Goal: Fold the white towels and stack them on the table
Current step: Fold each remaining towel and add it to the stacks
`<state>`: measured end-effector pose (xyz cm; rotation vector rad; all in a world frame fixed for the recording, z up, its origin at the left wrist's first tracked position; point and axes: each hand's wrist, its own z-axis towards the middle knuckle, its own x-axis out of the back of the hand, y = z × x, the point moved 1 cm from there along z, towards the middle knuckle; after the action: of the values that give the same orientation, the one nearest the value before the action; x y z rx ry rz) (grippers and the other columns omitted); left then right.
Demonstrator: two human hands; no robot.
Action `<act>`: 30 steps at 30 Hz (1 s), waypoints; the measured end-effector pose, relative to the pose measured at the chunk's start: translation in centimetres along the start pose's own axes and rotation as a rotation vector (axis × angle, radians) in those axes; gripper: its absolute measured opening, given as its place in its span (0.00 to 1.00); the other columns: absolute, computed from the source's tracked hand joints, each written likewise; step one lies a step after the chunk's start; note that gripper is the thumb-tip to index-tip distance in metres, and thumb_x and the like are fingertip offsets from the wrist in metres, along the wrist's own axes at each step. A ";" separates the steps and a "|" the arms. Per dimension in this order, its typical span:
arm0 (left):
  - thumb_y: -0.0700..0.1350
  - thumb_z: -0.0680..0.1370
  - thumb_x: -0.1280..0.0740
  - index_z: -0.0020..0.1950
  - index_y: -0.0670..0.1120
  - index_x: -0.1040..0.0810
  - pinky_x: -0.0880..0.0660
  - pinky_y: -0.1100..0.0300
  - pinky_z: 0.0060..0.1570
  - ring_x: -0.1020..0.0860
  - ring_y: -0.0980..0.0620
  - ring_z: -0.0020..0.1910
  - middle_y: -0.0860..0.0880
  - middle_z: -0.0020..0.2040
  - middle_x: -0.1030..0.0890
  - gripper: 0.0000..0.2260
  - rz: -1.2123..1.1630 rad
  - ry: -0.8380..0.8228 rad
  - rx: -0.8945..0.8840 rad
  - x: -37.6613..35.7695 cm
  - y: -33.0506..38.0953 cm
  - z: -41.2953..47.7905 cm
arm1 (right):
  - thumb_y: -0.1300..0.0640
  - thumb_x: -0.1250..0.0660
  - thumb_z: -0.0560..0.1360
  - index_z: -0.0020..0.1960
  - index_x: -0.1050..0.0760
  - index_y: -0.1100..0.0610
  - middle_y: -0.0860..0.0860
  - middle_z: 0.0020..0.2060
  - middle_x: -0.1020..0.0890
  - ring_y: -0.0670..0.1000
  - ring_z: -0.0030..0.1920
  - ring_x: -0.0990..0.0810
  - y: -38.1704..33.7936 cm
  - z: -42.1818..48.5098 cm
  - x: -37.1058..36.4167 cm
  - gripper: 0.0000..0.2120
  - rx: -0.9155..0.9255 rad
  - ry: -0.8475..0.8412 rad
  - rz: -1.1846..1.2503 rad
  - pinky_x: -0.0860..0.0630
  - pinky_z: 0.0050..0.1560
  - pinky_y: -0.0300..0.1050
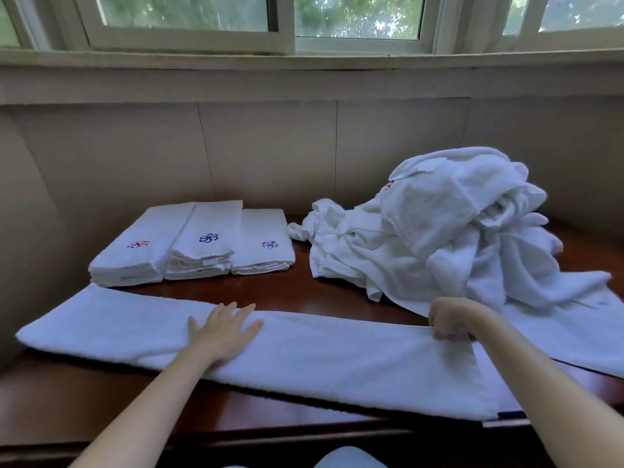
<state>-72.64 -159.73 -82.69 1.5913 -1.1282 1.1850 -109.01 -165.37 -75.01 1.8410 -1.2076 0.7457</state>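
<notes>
Long white towel lies as a narrow strip across the near part of the dark reddish surface, from far over on the left almost to the right side; it looks doubled lengthwise. Left hand lies flat, palm down, on the strip a little left of its middle, fingers straight and spread. Right hand is at the strip's far edge toward its right end, fingers curled tight on that edge; fingertips hidden under the knuckles. Far left on the surface are three stacks of folded towels, side by side and touching. Left stack has a red emblem on top, middle stack a blue one, right stack a smaller blue-violet one; the right stack is the lowest. Far right is a heap of unfolded towels, crumpled, with one loose end spread toward the near right beside the strip's right end. Window runs above the wall behind the surface.
</notes>
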 end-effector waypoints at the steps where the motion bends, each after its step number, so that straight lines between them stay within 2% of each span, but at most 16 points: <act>1: 0.68 0.78 0.55 0.76 0.64 0.52 0.58 0.36 0.70 0.56 0.54 0.77 0.55 0.79 0.53 0.27 -0.002 0.024 0.009 -0.3 0.1 0.0 | 0.63 0.41 0.76 0.61 0.23 0.63 0.55 0.53 0.20 0.53 0.53 0.22 0.0 0.4 -0.5 0.16 -0.038 0.019 0.024 0.26 0.52 0.41; 3: 0.68 0.78 0.55 0.77 0.63 0.52 0.59 0.39 0.71 0.55 0.55 0.77 0.55 0.79 0.53 0.27 -0.019 0.047 0.002 -0.3 -0.3 0.1 | 0.65 0.41 0.74 0.60 0.25 0.62 0.57 0.60 0.22 0.57 0.60 0.24 0.0 0.7 -0.9 0.16 -0.106 0.082 0.136 0.27 0.59 0.45; 6: 0.64 0.80 0.54 0.78 0.59 0.50 0.56 0.44 0.73 0.53 0.55 0.77 0.53 0.79 0.52 0.26 -0.055 0.061 0.001 0.1 -1.4 -0.1 | 0.65 0.42 0.74 0.62 0.28 0.58 0.56 0.62 0.26 0.58 0.63 0.28 -0.4 0.4 -1.6 0.17 -0.209 0.206 0.313 0.28 0.61 0.50; 8: 0.62 0.81 0.54 0.78 0.56 0.49 0.53 0.44 0.74 0.52 0.52 0.78 0.50 0.79 0.52 0.26 -0.022 0.118 0.093 0.4 -3.0 -0.3 | 0.64 0.42 0.76 0.63 0.28 0.55 0.54 0.62 0.26 0.57 0.63 0.27 -1.3 0.0 -2.5 0.17 -0.276 0.305 0.260 0.28 0.60 0.49; 10: 0.62 0.81 0.53 0.78 0.53 0.48 0.51 0.43 0.73 0.50 0.49 0.77 0.48 0.79 0.52 0.27 0.014 0.180 0.268 0.6 -5.1 -1.0 | 0.62 0.41 0.76 0.61 0.29 0.54 0.54 0.59 0.27 0.56 0.60 0.26 -3.1 -0.3 -3.6 0.14 -0.312 0.506 0.128 0.30 0.58 0.48; 12: 0.63 0.80 0.53 0.78 0.50 0.47 0.49 0.42 0.72 0.49 0.47 0.77 0.47 0.79 0.51 0.30 -0.034 0.176 0.410 0.5 -6.6 -1.7 | 0.62 0.41 0.74 0.58 0.30 0.53 0.53 0.57 0.27 0.56 0.58 0.27 -5.8 -0.3 -4.2 0.13 -0.233 0.713 0.115 0.33 0.59 0.49; 14: 0.66 0.79 0.54 0.79 0.50 0.49 0.51 0.42 0.72 0.50 0.47 0.77 0.47 0.79 0.52 0.32 -0.092 0.121 0.440 0.5 -6.8 -1.9 | 0.61 0.43 0.75 0.59 0.30 0.53 0.52 0.57 0.28 0.55 0.59 0.29 -10.1 -0.2 -4.0 0.14 0.010 0.848 0.280 0.37 0.61 0.49; 16: 0.67 0.78 0.55 0.79 0.51 0.52 0.53 0.42 0.72 0.52 0.47 0.77 0.48 0.79 0.54 0.34 -0.119 0.066 0.436 0.8 -6.5 -1.8 | 0.53 0.45 0.80 0.66 0.31 0.53 0.52 0.64 0.29 0.54 0.66 0.33 -15.1 -0.3 -3.2 0.16 0.325 0.794 0.504 0.39 0.68 0.50; 18: 0.68 0.78 0.56 0.79 0.51 0.54 0.55 0.42 0.72 0.54 0.48 0.78 0.49 0.79 0.57 0.34 -0.147 0.028 0.433 1.3 -6.9 -1.4 | 0.43 0.50 0.81 0.75 0.41 0.51 0.52 0.74 0.40 0.53 0.75 0.44 -19.1 -0.1 -2.6 0.24 0.504 0.592 0.505 0.49 0.73 0.55; 20: 0.66 0.79 0.57 0.79 0.53 0.55 0.56 0.42 0.72 0.56 0.49 0.78 0.50 0.79 0.58 0.32 -0.157 0.013 0.418 1.4 -8.1 -1.2 | 0.39 0.55 0.81 0.78 0.50 0.46 0.48 0.78 0.51 0.52 0.77 0.55 -20.1 0.8 -2.5 0.27 0.546 0.505 0.374 0.59 0.74 0.59; 21: 0.66 0.79 0.57 0.79 0.54 0.56 0.57 0.42 0.72 0.56 0.50 0.78 0.51 0.79 0.59 0.31 -0.156 0.015 0.404 1.4 -8.7 -1.1 | 0.38 0.56 0.80 0.78 0.52 0.44 0.47 0.78 0.54 0.51 0.77 0.57 -19.8 1.4 -2.5 0.28 0.559 0.500 0.347 0.61 0.74 0.58; 25: 0.67 0.78 0.57 0.78 0.59 0.56 0.58 0.44 0.73 0.57 0.52 0.78 0.53 0.79 0.59 0.30 -0.155 0.075 0.393 0.6 -10.4 -0.6 | 0.37 0.57 0.80 0.77 0.54 0.40 0.43 0.77 0.55 0.47 0.77 0.59 -17.9 2.9 -2.7 0.26 0.604 0.519 0.301 0.64 0.74 0.54; 30: 0.67 0.78 0.56 0.78 0.57 0.54 0.58 0.44 0.73 0.57 0.51 0.78 0.51 0.79 0.57 0.30 -0.170 0.124 0.452 0.9 -12.1 0.2 | 0.36 0.57 0.79 0.77 0.55 0.39 0.43 0.77 0.56 0.47 0.77 0.59 -17.8 3.1 -2.8 0.27 0.582 0.520 0.295 0.64 0.74 0.52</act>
<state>-60.82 -157.04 -83.12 1.8740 -0.6565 1.4708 -93.38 -162.60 -84.14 1.7392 -0.9770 1.7675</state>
